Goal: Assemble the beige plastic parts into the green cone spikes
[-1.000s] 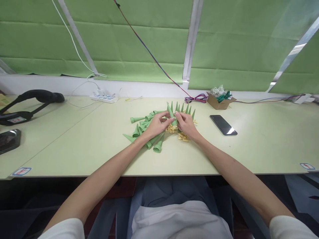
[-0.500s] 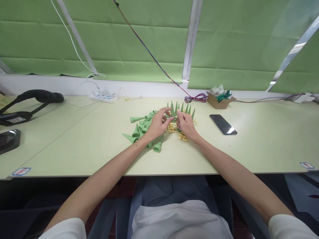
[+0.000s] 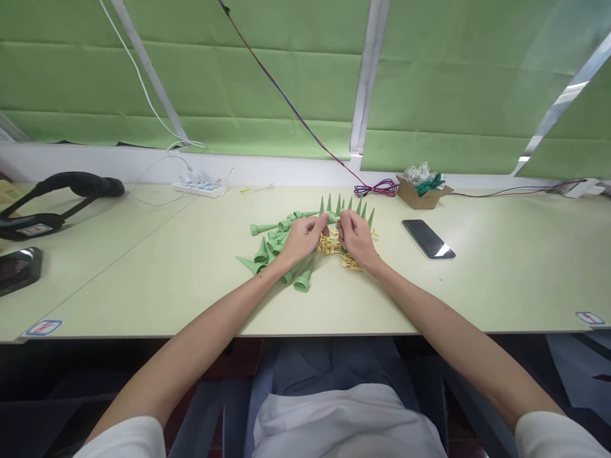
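Green tapered plastic cone (image 3: 332,218), held near the upright row; work seems partway.
Head view: left hand (image 3: 304,238) pinches it; right hand (image 3: 357,236) is pinched beside it, contents unclear. Upright green cones (image 3: 338,205) look done; loose green cones (image 3: 304,276), small yellow plastic pieces (image 3: 351,262) remain.

Black phone (image 3: 428,239) near small cardboard box (image 3: 420,200), white power strip (image 3: 200,186) below green blinds (image 3: 267,70).
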{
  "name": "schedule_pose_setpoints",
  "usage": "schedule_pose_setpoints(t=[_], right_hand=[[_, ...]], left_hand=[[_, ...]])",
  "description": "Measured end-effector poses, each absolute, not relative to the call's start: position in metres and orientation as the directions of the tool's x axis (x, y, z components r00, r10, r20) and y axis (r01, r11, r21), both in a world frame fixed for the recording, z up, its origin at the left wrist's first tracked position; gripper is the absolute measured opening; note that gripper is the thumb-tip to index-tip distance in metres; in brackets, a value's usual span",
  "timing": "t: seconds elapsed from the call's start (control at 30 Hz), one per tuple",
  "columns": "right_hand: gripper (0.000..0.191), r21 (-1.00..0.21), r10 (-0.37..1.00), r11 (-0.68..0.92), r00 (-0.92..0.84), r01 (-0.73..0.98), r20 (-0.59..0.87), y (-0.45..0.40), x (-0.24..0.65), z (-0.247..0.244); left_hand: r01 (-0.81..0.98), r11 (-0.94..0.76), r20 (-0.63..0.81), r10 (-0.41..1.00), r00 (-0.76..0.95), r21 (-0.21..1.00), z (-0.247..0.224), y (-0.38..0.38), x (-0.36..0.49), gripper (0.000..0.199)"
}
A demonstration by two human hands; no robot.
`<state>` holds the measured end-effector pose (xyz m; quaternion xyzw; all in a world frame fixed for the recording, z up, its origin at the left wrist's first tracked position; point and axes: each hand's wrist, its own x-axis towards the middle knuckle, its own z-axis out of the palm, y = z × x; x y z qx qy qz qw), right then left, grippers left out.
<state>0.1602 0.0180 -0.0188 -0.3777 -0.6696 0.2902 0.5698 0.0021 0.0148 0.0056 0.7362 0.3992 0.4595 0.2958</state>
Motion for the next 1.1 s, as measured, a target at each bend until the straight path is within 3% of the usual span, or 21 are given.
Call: schedule_pose_setpoints(t=[0.13,0.33,0.67,1.1], right_hand=[[0.053,-0.816,0.829,0.552,-0.016,0.172,0.558,0.0169,0.1580,-0.0198],[0.049,-0.818,0.833,0.550,-0.041,0.172,0.551,0.0158,0.1602,-0.0186],[0.053,-0.835,0.856,0.516,-0.075,0.191,0.511,0.0142,0.1624,-0.0177],[0.056,-0.887,0.885,0.458,-0.123,0.059,0.448,0.0135,0.1622,-0.0171]], left_hand=[[0.297,-0.395,0.305,0.902,0.305,0.869,0.0090,0.0125,0.0028,0.063],[0.258,-0.337,0.226,0.897,0.379,0.906,0.0105,0.0139,0.0026,0.063],[0.217,-0.391,0.285,0.872,0.399,0.894,0.0087,0.0175,-0.0040,0.045],[0.119,-0.404,0.320,0.845,0.429,0.907,0.0111,0.0137,-0.0052,0.035]])
